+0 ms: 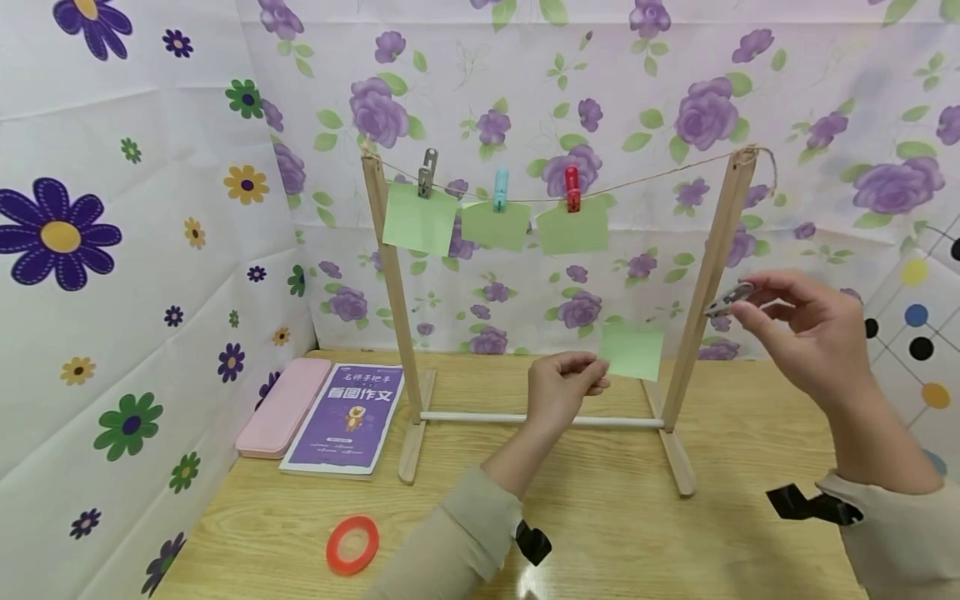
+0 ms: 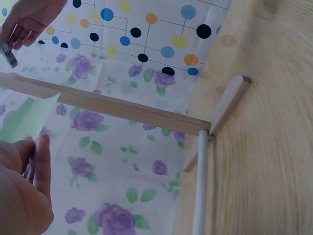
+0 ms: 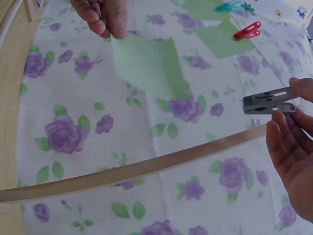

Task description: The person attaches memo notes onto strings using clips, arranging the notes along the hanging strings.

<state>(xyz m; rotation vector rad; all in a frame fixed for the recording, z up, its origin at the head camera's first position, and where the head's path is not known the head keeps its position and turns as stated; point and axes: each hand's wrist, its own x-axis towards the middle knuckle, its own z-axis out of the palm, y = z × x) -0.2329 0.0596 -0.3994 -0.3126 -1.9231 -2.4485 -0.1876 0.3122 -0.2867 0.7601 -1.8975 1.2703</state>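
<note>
My left hand pinches a light green paper sheet by its left edge, in front of the wooden frame's right side. In my right hand a grey clothespin is pinched between thumb and fingers, beside the right post. The right wrist view shows that clothespin side-on. Three green sheets hang from a twine line between the posts. A grey clothespin, a light blue clothespin and a red clothespin hold them.
A white rod joins the frame's feet low down. A pink case and a purple book lie at the table's left. Nearer the front is a red tape roll. Flowered cloth hangs behind the frame.
</note>
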